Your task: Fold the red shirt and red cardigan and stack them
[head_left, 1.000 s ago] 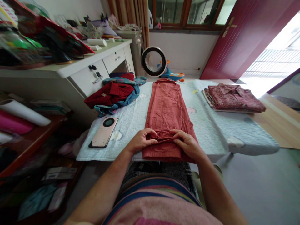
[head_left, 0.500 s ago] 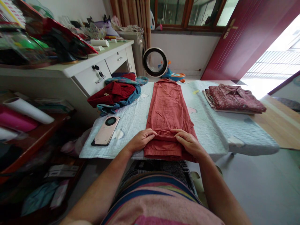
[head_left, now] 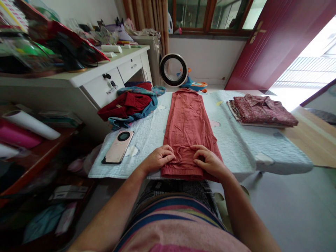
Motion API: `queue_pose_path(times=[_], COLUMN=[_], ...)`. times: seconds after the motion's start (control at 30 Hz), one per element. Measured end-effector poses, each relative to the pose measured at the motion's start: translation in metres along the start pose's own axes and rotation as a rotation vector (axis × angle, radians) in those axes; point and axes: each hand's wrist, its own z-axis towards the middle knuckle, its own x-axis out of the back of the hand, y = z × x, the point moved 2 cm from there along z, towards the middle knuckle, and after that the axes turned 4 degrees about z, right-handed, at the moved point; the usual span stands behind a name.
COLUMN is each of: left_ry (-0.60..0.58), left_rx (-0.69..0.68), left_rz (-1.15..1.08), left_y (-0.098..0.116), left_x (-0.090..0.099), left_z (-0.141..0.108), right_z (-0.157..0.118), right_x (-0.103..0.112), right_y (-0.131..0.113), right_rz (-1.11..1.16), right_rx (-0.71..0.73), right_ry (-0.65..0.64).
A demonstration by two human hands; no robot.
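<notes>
The left hand (head_left: pixel 157 158) has its thumb and fingertips bent close together on the near left part of a brick-red garment (head_left: pixel 186 122); I cannot tell whether cloth is pinched between them. The right hand (head_left: pixel 211 162) rests on the near right part, fingers curled, with a visible gap between thumb and forefinger. Small wrinkles gather in the cloth between the two hands, and the ribbed hem lies on the near side of the fingertips.

The garment lies flat and lengthwise, its near end at the near edge of a pale-blue quilted cloth (head_left: pixel 233 140) and its far end at the far edge. To the left, a strip of this cloth separates the garment from a phone (head_left: pixel 118 148); to the right, a wider stretch runs to a folded stack (head_left: pixel 265 110).

Counted outward: two hands, one brick-red garment, one phone, one stack with a patterned collared shirt on top, and one loose heap (head_left: pixel 131 105) of dark-red and blue clothing at far left. Beyond stand one white desk (head_left: pixel 105 82), one round appliance door (head_left: pixel 173 70) and one red door (head_left: pixel 265 42) at far right.
</notes>
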Motion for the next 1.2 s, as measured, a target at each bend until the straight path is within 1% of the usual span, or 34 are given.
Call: queue_pose_path(times=[0.13,0.17,0.23,0.27,0.33,0.4,0.47,0.57,0.63,0.7,0.8,0.9,0.97,1.07,1.2], left_ry=[-0.032,-0.02,0.061,0.115,0.21,0.25,0.244,0.199,0.176,0.163,0.144,0.137,0.144,0.17,0.194], left_rx=[-0.026,-0.04,-0.065,-0.079,-0.103,-0.097,-0.046,0.078,0.128,0.145,0.16,0.167,0.167,0.181,0.189], left_rz=[0.095,0.138,0.255,0.324,0.467,0.607,0.731,0.844,0.871,0.884,0.907,0.946,0.978,1.028,1.078], left_y=[0.008,0.009,0.012,0.013,0.013,0.009,-0.001,-0.019,-0.028,-0.032,-0.03,-0.025,-0.021,-0.017,-0.024], left_x=[0.002,0.003,0.005,0.005,0.003,-0.004,-0.014,-0.027,-0.033,-0.035,-0.036,-0.032,-0.026,-0.011,0.008], left_z=[0.007,0.011,0.022,0.029,0.042,0.054,0.061,0.063,0.061,0.059,0.058,0.059,0.065,0.082,0.112], right_z=[0.001,0.004,0.012,0.017,0.029,0.04,0.047,0.051,0.05,0.048,0.048,0.048,0.049,0.049,0.048], right_x=[0.003,0.004,0.006,0.006,0.004,-0.002,-0.011,-0.023,-0.027,-0.028,-0.028,-0.028,-0.028,-0.029,-0.029], right_y=[-0.011,-0.015,-0.022,-0.025,-0.027,-0.023,-0.013,0.003,0.01,0.011,0.009,0.007,0.007,0.006,0.005], right_rz=[-0.052,-0.069,-0.102,-0.119,-0.15,-0.201,-0.288,-0.422,-0.469,-0.493,-0.527,-0.583,-0.619,-0.648,-0.662], right_rx=[0.021,0.023,0.031,0.042,0.084,0.136,0.133,0.018,-0.033,-0.043,-0.05,-0.081,-0.101,-0.111,-0.119], right_ry=[-0.048,-0.061,-0.055,-0.023,0.1,0.225,0.265,0.204,0.167,0.158,0.156,0.134,0.117,0.1,0.106])
